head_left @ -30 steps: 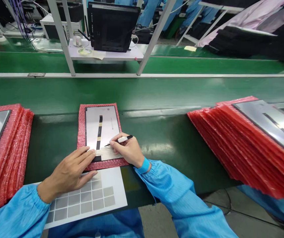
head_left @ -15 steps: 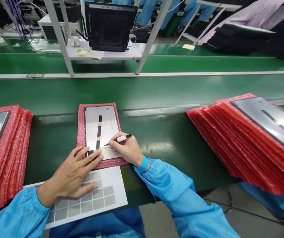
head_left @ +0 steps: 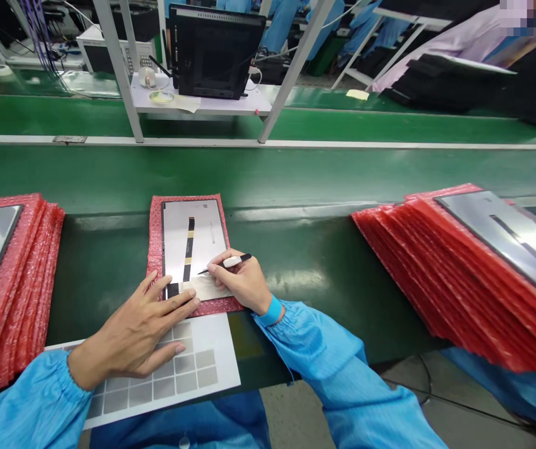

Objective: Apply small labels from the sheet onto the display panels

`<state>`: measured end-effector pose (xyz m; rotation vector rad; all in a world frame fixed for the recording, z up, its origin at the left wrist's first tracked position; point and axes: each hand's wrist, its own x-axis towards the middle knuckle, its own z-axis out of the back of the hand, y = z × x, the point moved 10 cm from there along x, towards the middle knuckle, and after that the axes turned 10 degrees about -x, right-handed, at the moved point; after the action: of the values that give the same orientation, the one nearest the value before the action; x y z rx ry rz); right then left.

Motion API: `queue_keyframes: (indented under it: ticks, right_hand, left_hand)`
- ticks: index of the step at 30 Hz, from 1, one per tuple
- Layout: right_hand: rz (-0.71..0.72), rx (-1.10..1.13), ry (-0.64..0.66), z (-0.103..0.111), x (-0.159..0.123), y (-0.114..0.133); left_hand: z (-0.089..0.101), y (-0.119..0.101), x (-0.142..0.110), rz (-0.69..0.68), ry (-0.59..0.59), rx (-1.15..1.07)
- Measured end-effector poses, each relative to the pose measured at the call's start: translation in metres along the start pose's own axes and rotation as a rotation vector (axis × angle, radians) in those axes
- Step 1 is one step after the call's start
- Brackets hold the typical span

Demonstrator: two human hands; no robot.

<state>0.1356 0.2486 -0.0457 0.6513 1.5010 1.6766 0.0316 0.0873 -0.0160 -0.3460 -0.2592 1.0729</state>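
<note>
A silver flat display panel [head_left: 174,237] lies on a red bubble-wrap sheet [head_left: 156,218], a black and gold strip [head_left: 189,246] running down its middle. My left hand [head_left: 141,324] is spread, its fingertips on the panel's lower left edge. In my right hand [head_left: 242,280] is a slim pointed tool [head_left: 236,260] with a white middle and black ends, held like a pen. Its thin tip points at the lower part of the panel, right of the strip; whether it touches is too small to tell. Beneath my left hand lies a white sheet of grey squares [head_left: 208,376].
Stacked red bubble-wrap sheets [head_left: 403,249] with a silver panel [head_left: 506,231] on top stand at right. A similar stack [head_left: 34,280] is at left. Behind, a black monitor [head_left: 216,53] sits on a white shelf [head_left: 202,106] with slanted posts. The green bench [head_left: 291,243] runs across.
The view has shifted slightly. My left fingers have slid a little right along the panel's lower edge. My right hand keeps the same grip on the tool, nearly still.
</note>
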Motion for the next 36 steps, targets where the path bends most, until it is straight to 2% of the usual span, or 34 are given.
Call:
queue_keyframes:
  ticks: [10,15,18,21,24,26,29,32,36]
  right_hand:
    - [-0.008,0.006,-0.001,0.0,0.0,-0.001]
    - [-0.013,0.003,0.004,-0.001,-0.001,-0.001]
    - [0.002,0.004,0.01,0.0,-0.003,0.0]
    - [0.046,0.027,-0.011,0.007,-0.004,0.006]
    - [0.082,0.106,-0.085,0.024,-0.003,0.011]
    - [0.064,0.1,-0.148,0.038,0.0,0.009]
    - [0.085,-0.151,-0.213,0.052,0.002,0.012]
    - [0.14,-0.441,-0.202,0.051,0.002,0.017]
    - [0.134,-0.546,-0.17,0.047,0.001,0.014]
  left_hand:
    - [0.025,0.004,-0.01,-0.019,-0.276,-0.063]
    - [0.044,0.015,-0.013,-0.045,-0.507,-0.117]
    - [0.052,0.039,-0.015,0.119,-0.609,-0.108]
    - [0.052,0.07,-0.022,0.408,-0.601,0.006]
    - [0.047,0.084,-0.026,0.574,-0.526,0.078]
    - [0.044,0.086,-0.025,0.61,-0.5,0.087]
    - [0.042,0.084,-0.022,0.614,-0.498,0.065]
    - [0.04,0.082,-0.017,0.607,-0.501,0.011]
    - [0.045,0.08,-0.014,0.585,-0.582,-0.186]
